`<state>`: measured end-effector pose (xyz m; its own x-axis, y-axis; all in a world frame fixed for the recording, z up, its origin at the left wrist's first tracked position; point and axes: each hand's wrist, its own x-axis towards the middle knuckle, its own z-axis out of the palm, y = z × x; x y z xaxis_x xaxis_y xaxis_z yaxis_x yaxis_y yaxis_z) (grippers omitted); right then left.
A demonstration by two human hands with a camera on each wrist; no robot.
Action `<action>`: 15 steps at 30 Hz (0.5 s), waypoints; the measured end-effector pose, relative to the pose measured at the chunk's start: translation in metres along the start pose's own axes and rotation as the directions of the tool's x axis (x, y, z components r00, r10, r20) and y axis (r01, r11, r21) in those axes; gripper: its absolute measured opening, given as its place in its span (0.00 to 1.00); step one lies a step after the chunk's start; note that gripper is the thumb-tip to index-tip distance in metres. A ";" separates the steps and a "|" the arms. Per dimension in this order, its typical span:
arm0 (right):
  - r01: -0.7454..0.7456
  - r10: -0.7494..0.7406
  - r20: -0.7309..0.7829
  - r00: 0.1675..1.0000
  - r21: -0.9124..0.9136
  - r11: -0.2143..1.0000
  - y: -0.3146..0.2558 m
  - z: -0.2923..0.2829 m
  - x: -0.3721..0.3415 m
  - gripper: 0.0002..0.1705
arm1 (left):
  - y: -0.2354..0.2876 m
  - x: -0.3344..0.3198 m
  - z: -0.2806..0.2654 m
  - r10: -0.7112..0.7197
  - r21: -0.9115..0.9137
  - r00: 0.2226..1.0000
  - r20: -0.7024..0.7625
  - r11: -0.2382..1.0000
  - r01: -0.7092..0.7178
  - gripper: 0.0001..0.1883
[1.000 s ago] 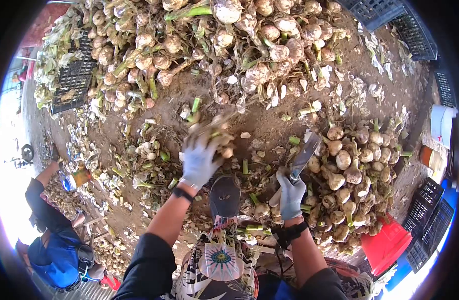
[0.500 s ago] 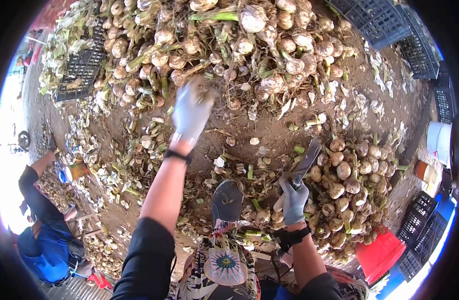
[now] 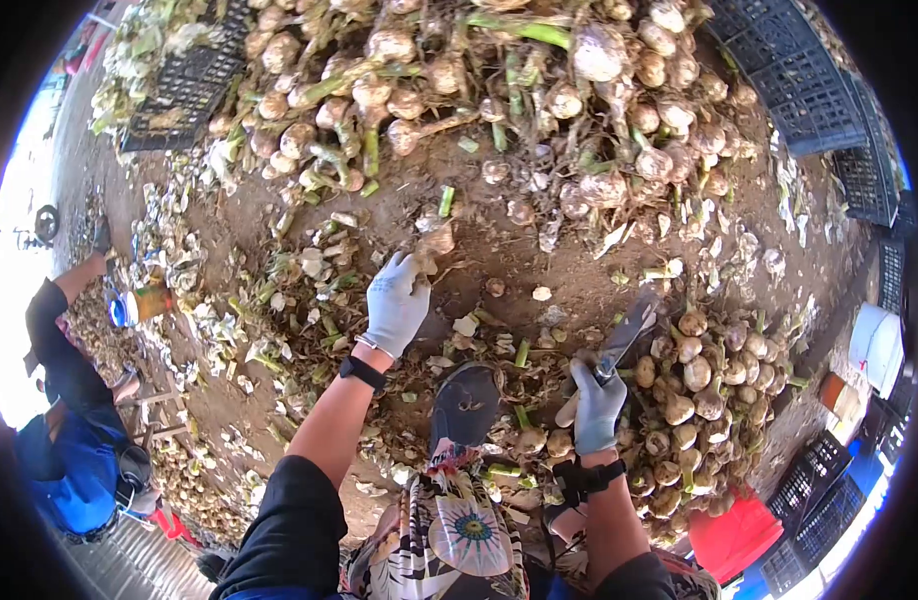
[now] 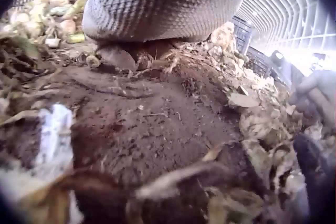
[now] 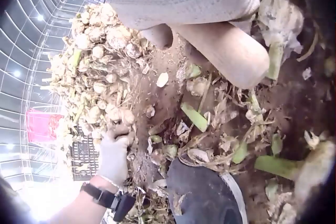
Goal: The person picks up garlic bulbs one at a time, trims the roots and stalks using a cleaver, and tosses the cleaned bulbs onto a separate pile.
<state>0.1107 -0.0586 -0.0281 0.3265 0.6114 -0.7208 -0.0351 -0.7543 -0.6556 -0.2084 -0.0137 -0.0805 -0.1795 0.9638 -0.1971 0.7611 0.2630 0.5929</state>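
Note:
My left hand, in a pale knitted glove, grips a dirt-covered garlic bulb at its fingertips, in front of my shoe over the soil. The glove covers most of the bulb in the left wrist view. My gloved right hand holds a knife by its wooden handle. Its broad dark blade points up and away, beside the smaller pile of trimmed garlic bulbs. Across from me lies the large heap of garlic with stems and roots.
Cut green stems and dry skins litter the ground around my shoe. Black crates stand at the far right; a red bucket and white bucket are at right. Another person sits at left.
My left hand reached out to the large heap and has come back toward me, now with a garlic bulb. The right hand keeps its hold on the knife beside the smaller pile.

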 end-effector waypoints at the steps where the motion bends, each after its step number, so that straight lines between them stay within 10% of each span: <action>1: 0.017 -0.017 0.010 1.000 0.013 1.000 0.001 0.005 0.000 0.11 | -0.006 -0.005 -0.003 -0.131 -0.069 0.991 0.032 0.989 0.133 0.19; 9: 0.166 -0.164 0.078 0.983 -0.021 0.986 -0.006 0.012 -0.003 0.11 | 0.056 0.071 -0.007 0.130 0.226 0.951 -0.281 0.972 -0.066 0.23; 15: 0.122 -0.121 0.014 0.992 -0.037 0.992 -0.017 0.001 -0.017 0.11 | 0.076 0.048 -0.037 -0.056 -0.071 0.974 -0.218 0.997 0.041 0.11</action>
<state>0.1045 -0.0560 -0.0048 0.3146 0.7018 -0.6391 0.0399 -0.6825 -0.7298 -0.1823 0.0545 -0.0160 -0.3529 0.9340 -0.0553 0.7071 0.3049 0.6380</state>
